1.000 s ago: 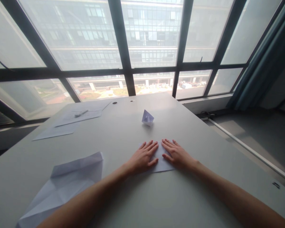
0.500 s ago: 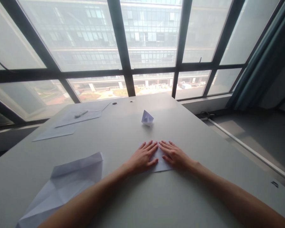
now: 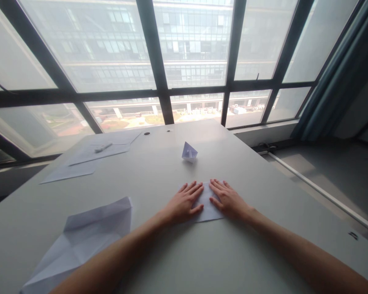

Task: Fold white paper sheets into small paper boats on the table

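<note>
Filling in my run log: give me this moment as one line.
left hand: flat on paper sheet | right hand: flat on same sheet | folded paper boat: beyond hands | surface: table

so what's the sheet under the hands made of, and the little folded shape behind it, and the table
The sheet under the left hand and right hand looks like thin white paper: matte, lying flat, with sharp straight edges. The little folded shape seems the same paper, its crisp creases holding it upright. The table looks like smooth grey laminate or painted board with a soft sheen; which one is unclear.
</note>
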